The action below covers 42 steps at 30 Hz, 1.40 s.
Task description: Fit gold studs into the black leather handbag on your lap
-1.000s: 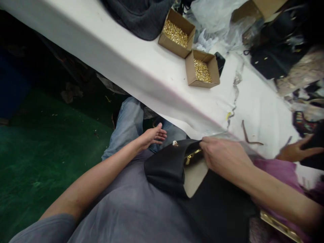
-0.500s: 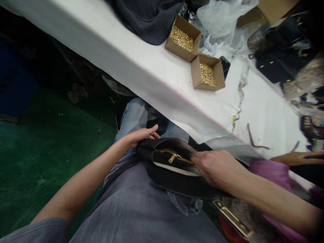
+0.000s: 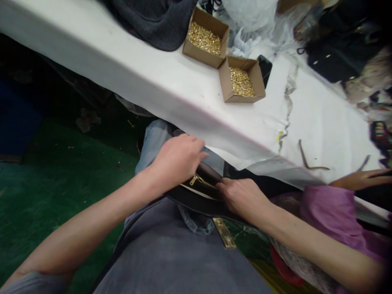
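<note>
A black handbag (image 3: 199, 201) lies across my lap, its mouth partly open. Inside the opening shows a gold zipper with its pull (image 3: 193, 180), beside a pale edge. My right hand (image 3: 243, 198) is closed on the bag's rim at the right of the zipper. Over the left end of the bag, my left hand (image 3: 179, 159) has its fingers curled in; what they hold, if anything, is hidden beneath the hand. A gold metal plate (image 3: 224, 233) hangs at the bag's lower edge, near a clear plastic piece (image 3: 196, 220).
On the white-covered table (image 3: 137, 61) stand two cardboard boxes (image 3: 200, 55) of small gold pieces, a dark cloth (image 3: 162, 28), a phone-like black object (image 3: 265, 70) and a brown strip (image 3: 309, 161). A co-worker's purple sleeve (image 3: 330, 208) is close on the right.
My left hand has moved from the bag's left end up and right over it, its fingers now curled. My right hand keeps its hold on the rim. The view has shifted slightly.
</note>
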Each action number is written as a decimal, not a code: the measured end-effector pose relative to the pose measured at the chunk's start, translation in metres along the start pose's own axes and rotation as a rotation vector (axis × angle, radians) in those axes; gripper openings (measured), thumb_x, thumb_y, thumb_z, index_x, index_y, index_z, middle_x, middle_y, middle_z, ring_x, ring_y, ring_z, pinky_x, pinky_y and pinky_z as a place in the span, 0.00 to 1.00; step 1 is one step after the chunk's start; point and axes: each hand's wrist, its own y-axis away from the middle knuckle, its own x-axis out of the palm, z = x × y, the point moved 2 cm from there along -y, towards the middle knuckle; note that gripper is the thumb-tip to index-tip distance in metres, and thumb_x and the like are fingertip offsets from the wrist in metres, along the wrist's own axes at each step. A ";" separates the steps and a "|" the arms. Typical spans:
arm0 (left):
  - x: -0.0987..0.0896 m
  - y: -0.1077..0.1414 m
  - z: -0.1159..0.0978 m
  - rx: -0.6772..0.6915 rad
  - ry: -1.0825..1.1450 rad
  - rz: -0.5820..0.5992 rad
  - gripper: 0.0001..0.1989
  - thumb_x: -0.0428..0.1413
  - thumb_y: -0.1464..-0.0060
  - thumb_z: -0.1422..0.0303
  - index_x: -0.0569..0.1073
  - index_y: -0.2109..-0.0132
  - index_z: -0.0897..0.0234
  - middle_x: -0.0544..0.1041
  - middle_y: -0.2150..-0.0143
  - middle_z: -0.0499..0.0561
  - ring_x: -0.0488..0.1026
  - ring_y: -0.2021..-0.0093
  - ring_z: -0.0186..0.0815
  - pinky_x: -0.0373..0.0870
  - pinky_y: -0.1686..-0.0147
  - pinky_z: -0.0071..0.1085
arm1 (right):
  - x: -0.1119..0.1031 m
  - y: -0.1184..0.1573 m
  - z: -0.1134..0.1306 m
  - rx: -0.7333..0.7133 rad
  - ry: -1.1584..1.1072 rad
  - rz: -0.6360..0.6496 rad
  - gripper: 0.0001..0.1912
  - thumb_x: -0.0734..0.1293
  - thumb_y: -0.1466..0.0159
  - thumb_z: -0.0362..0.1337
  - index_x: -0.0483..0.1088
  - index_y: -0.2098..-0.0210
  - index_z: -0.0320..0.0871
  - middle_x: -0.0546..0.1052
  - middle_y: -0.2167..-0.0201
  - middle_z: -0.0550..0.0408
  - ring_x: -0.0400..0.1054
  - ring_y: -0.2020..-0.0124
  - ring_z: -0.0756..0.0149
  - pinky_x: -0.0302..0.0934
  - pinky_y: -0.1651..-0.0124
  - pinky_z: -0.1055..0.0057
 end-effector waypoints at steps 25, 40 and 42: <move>0.138 -0.016 -0.052 0.242 0.126 0.421 0.24 0.55 0.23 0.51 0.83 0.54 0.68 0.86 0.62 0.63 0.86 0.61 0.52 0.77 0.62 0.40 | 0.017 0.023 -0.038 0.278 -0.452 -0.220 0.06 0.68 0.28 0.36 0.79 0.56 0.47 0.85 0.65 0.53 0.81 0.65 0.55 0.58 0.65 0.64; 0.148 -0.015 -0.074 0.329 -0.022 0.301 0.20 0.50 0.22 0.59 0.80 0.58 0.66 0.84 0.67 0.59 0.84 0.68 0.49 0.65 0.73 0.40 | 0.044 0.036 -0.084 -0.242 -0.404 -0.359 0.13 0.61 0.22 0.30 0.78 0.49 0.44 0.85 0.53 0.48 0.79 0.51 0.55 0.70 0.45 0.58; 0.149 -0.016 -0.073 0.336 -0.023 0.321 0.19 0.51 0.22 0.60 0.79 0.59 0.66 0.84 0.66 0.59 0.84 0.68 0.50 0.64 0.73 0.40 | 0.053 0.032 -0.083 -0.266 -0.361 -0.486 0.13 0.61 0.22 0.30 0.79 0.54 0.44 0.85 0.54 0.46 0.78 0.49 0.54 0.69 0.44 0.56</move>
